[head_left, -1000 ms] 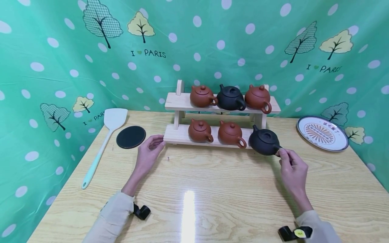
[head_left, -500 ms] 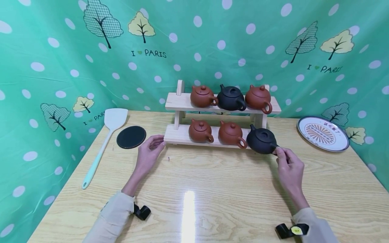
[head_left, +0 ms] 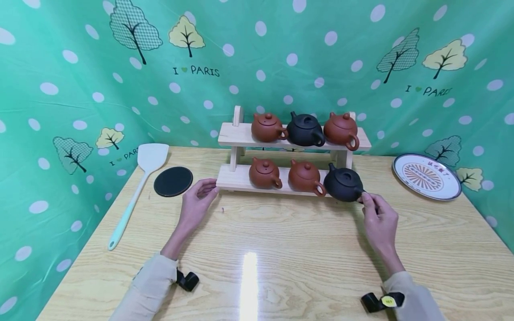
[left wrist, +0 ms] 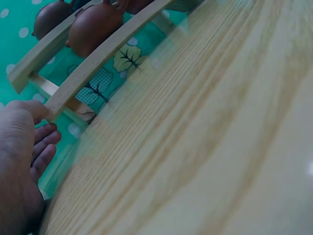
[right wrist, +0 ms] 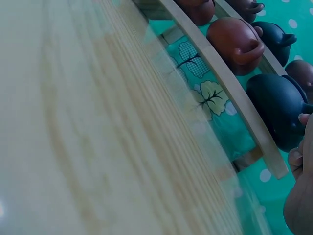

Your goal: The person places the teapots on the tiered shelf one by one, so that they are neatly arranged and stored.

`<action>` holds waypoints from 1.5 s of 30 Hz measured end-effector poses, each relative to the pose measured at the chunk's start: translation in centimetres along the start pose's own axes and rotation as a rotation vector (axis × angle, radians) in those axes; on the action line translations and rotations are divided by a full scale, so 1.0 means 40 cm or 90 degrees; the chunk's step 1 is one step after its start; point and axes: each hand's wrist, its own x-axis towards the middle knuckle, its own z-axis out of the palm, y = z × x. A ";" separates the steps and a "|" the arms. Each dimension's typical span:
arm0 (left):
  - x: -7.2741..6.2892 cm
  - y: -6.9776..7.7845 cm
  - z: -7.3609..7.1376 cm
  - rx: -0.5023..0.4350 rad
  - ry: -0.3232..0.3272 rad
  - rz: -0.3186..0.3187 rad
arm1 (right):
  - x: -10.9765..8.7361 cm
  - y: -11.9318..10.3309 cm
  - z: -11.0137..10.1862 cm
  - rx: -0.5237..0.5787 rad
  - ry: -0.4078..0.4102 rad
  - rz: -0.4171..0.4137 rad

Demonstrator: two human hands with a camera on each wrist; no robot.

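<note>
A two-tier wooden rack (head_left: 237, 177) holds several small teapots. My right hand (head_left: 380, 218) pinches the handle of a black teapot (head_left: 343, 183) at the right end of the lower shelf. In the right wrist view this black teapot (right wrist: 276, 105) is over the shelf board, and whether its base rests fully on it I cannot tell. Beside it on the same shelf are two reddish-brown teapots, one in the middle (head_left: 304, 176) and one further left (head_left: 263, 173). My left hand (head_left: 195, 201) holds the left end of the lower shelf, with its thumb and fingers at the board's corner (left wrist: 57, 104).
On the upper shelf a black teapot (head_left: 304, 129) stands between two reddish-brown ones. A white spatula (head_left: 138, 191) and a round black coaster (head_left: 173, 181) lie at the left. To the right, a patterned plate (head_left: 426, 177) leans near the green curtain (head_left: 281, 26).
My right hand has shifted the black teapot a little left and back, closer to the middle brown teapot. The left hand has stayed at the shelf's end.
</note>
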 end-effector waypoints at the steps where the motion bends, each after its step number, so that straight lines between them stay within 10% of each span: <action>1: 0.000 0.000 0.000 0.000 0.000 -0.002 | 0.000 0.001 0.001 0.001 -0.001 0.000; 34: 0.002 0.000 0.000 0.000 -0.001 -0.002 | 0.005 0.001 0.044 0.022 -0.004 0.003; 45: 0.002 -0.003 0.000 0.005 -0.002 -0.004 | -0.003 -0.080 0.049 0.017 -0.010 -0.015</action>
